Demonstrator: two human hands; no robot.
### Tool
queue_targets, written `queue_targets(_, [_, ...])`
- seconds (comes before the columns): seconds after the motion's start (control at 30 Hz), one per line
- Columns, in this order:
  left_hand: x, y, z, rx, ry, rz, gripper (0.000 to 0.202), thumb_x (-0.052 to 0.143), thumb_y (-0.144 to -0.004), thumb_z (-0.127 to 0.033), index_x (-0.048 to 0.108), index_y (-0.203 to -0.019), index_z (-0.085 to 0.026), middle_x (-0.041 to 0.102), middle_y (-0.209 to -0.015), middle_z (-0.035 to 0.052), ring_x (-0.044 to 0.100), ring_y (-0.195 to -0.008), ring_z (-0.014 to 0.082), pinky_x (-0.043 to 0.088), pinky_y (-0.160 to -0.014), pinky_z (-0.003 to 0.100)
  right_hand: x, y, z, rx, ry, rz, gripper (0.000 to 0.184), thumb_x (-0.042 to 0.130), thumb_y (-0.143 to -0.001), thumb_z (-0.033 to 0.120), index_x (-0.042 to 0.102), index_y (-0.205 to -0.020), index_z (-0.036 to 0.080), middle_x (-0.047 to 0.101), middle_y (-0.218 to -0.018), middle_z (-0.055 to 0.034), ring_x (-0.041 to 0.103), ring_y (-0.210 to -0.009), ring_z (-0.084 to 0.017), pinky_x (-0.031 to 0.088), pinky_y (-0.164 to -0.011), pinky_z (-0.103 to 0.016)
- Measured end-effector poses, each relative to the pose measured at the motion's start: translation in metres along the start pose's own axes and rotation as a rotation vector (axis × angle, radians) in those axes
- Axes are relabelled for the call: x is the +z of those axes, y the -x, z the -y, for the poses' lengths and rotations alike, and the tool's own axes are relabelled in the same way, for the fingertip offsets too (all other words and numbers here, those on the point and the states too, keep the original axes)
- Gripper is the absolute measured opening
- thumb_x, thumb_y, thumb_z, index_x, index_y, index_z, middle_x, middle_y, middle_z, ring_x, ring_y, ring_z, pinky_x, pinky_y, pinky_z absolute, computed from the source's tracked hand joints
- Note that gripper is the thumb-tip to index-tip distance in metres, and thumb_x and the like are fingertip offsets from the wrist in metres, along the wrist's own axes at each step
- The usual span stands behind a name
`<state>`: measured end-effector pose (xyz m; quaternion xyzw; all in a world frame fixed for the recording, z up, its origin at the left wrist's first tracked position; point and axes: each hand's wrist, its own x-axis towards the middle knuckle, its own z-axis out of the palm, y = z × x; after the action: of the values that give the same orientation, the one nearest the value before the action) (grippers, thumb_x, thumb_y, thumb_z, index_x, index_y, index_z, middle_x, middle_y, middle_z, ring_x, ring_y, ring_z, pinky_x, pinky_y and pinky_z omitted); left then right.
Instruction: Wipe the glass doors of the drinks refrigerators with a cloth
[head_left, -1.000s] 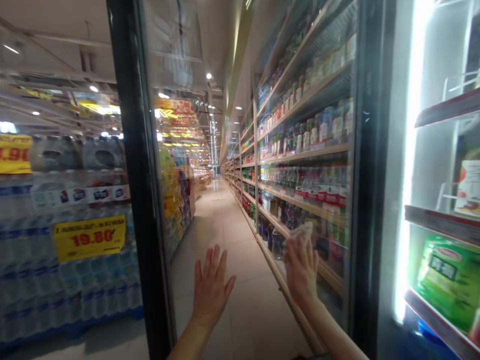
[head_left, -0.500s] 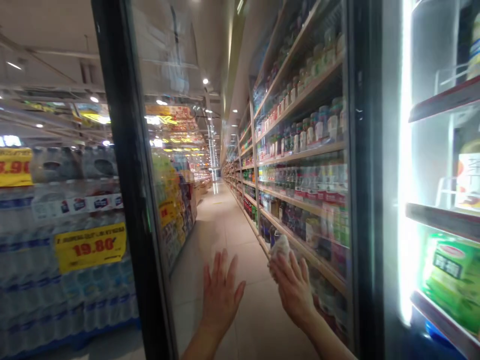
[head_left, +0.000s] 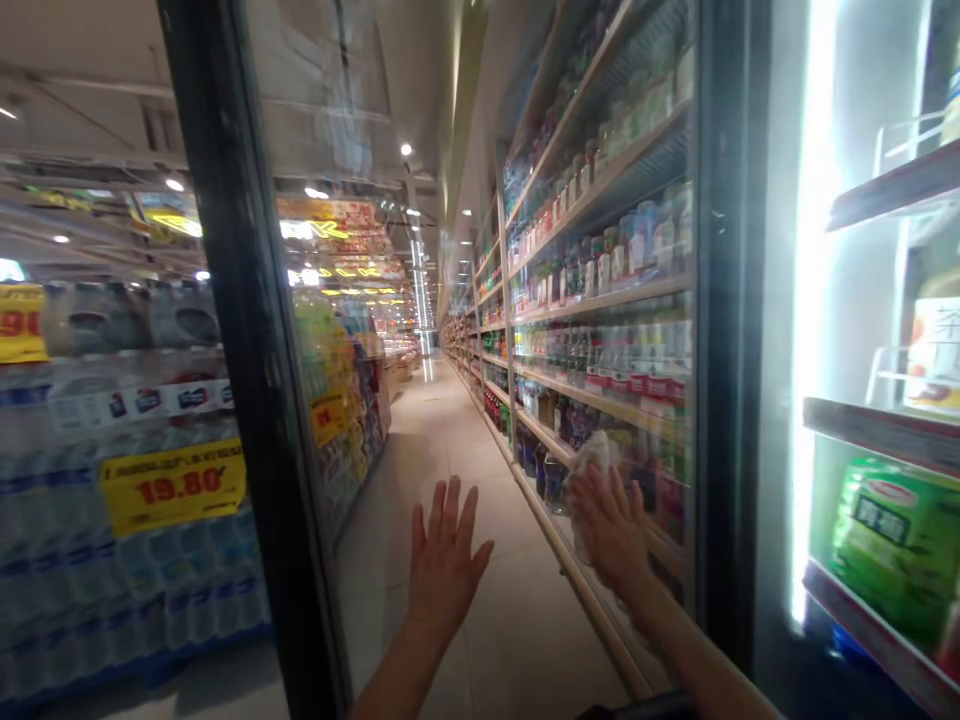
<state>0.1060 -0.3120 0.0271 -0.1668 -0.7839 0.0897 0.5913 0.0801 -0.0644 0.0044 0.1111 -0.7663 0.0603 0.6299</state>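
A glass door (head_left: 322, 130) in a black frame (head_left: 244, 330) stands in front of me. My left hand (head_left: 444, 540) is flat with its fingers spread, palm toward the glass, and seems to rest on it; nothing is in it. To its right, my right hand (head_left: 609, 525) presses a crumpled white cloth (head_left: 598, 455) against the pane. The cloth shows above the fingertips and along the left side of the palm; the rest lies hidden under the hand, which is a little blurred.
Right of the door is a lit cooler with shelves (head_left: 870, 420), a green package (head_left: 892, 540) and a bottle (head_left: 937, 350). Stacked water bottles (head_left: 135, 590) with a yellow price sign (head_left: 172, 487) stand left. Through the glass show an aisle floor (head_left: 427, 420) and bottle-filled shelves (head_left: 600, 300).
My right hand has moved right and slightly up across the glass with the cloth. My left hand stays spread in nearly the same place. The view has shifted slightly.
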Motion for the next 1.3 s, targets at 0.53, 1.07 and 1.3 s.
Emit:
queue_targets(0.53, [-0.009,-0.019,0.010,-0.068,0.035,-0.057,0.064,0.055,-0.081,-0.035,0.034,-0.136,-0.012,0.032,-0.143,0.0196,0.016,-0.138,0.0305,0.021,-0.108,0.053,-0.001,-0.029,-0.055,0.380,0.086,-0.194,0.054,0.039,-0.088,0.025,0.031,-0.141,0.022,0.028,-0.147,-0.0145,0.025,-0.134,-0.036,0.033,-0.096,-0.057])
queue_targets(1.07, [-0.018,-0.048,0.017,-0.088,0.033,-0.067,0.060,0.054,-0.081,-0.039,0.037,-0.133,-0.014,0.034,-0.143,0.0184,0.019,-0.138,0.0292,0.019,-0.109,0.051,-0.008,-0.072,-0.023,-0.057,-0.019,-0.039,0.044,0.043,-0.086,0.024,0.049,-0.129,0.028,0.042,-0.140,-0.0055,0.022,-0.137,-0.029,0.023,-0.107,-0.051])
queue_targets(1.3, [-0.020,-0.065,0.036,-0.092,-0.009,-0.023,0.066,0.054,-0.081,-0.041,0.033,-0.136,-0.011,0.030,-0.145,0.0194,0.023,-0.136,0.0314,0.022,-0.107,0.053,-0.006,-0.080,-0.034,0.228,0.049,-0.190,0.049,0.040,-0.086,0.025,0.042,-0.135,0.024,0.034,-0.144,-0.0102,0.025,-0.134,-0.031,0.027,-0.102,-0.054])
